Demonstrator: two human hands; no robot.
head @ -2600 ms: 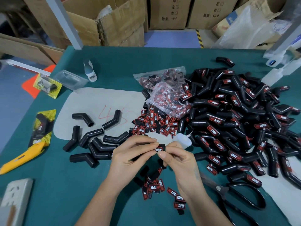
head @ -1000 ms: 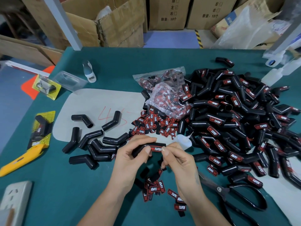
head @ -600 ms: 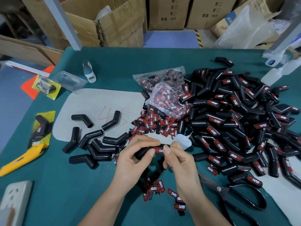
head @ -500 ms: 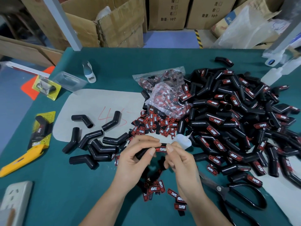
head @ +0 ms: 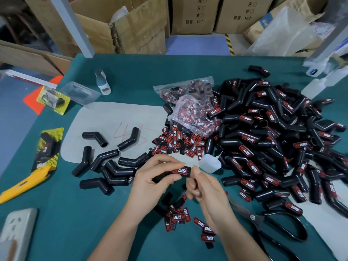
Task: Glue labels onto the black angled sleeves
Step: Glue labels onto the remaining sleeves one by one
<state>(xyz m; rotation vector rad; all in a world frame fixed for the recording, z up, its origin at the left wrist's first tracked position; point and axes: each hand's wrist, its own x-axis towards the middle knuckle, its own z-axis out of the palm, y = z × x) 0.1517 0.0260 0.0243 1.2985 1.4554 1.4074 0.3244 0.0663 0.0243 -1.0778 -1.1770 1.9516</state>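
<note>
Gripping a labelled sleeve point(head: 170, 175), the left hand point(head: 154, 183) and the empty, curled right hand point(head: 204, 187) sit between few unlabelled sleeves point(head: 113, 162) leftward and many finished sleeves point(head: 273, 140) rightward.

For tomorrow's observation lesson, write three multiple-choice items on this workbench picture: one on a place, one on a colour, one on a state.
1. Where do the scissors lie?
A. right of the hands
B. on the cardboard boxes
C. inside the plastic bag

2. What colour is the utility knife?
A. blue
B. yellow
C. white

3. How is the sleeve in the left hand?
A. lying loose on the table
B. held, with a label already on it
C. held, with no label on it

Answers: 1 A, the scissors rest on the table just right of the right hand. 2 B, its body is plainly yellow. 3 B, the left hand grips the sleeve and a red label sits on its end.
</note>
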